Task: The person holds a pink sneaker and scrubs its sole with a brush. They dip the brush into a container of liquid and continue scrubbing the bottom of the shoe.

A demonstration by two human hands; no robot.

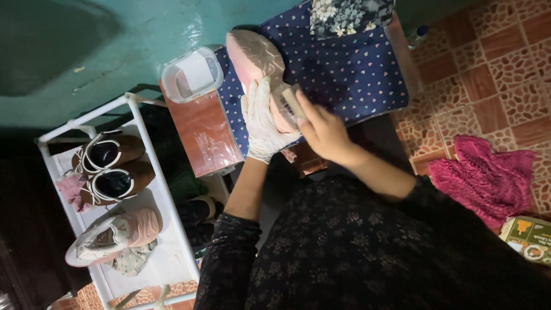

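On rack (pixel 163 189): three shoes | hands: one pink shoe (pixel 252 54), perhaps brush (pixel 293 102)

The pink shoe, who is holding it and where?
The gloved left hand holds the pink shoe by its lower end, sole facing up. The bare right hand holds a small brush against it.

A single head-worn camera looks almost straight down from close above the person's own dark patterned lap, facing a navy dotted cloth (pixel 350 72) on the low bench ahead, with a white tube-framed shoe rack (pixel 166 201) at the left edge and patterned terracotta floor tiles (pixel 505 63) at the right.
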